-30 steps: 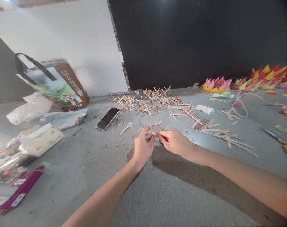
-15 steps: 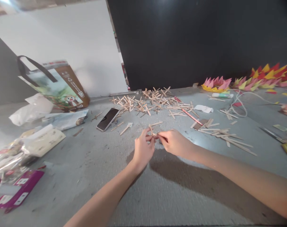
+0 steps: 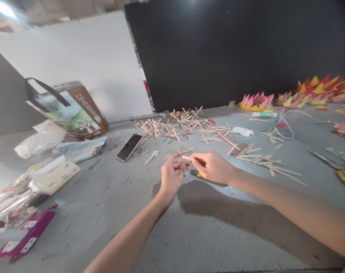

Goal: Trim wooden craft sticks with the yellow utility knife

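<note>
My left hand [image 3: 172,172] is closed, pinching a wooden craft stick [image 3: 179,152] that points up and away from its fingertips. My right hand [image 3: 210,165] pinches a second craft stick [image 3: 186,157] by one end; its other end reaches across to the first stick. Whether the two sticks are joined I cannot tell. Under the right hand lies a utility knife [image 3: 195,173] with a yellow part, half hidden. Just behind the hands a loose stick [image 3: 188,150] lies on the grey table.
Crossed sticks [image 3: 172,127] lie heaped at the back, with loose sticks [image 3: 271,162] to the right. A phone [image 3: 129,147], a red pencil [image 3: 228,141], scissors [image 3: 328,161], a carrier bag [image 3: 75,110], plastic packets [image 3: 52,174] and folded paper pieces [image 3: 257,101] surround the work spot.
My right hand has drawn slightly away from the left, so the stick between them shows more plainly. The knife below has come into clearer view. The camera has tilted a little.
</note>
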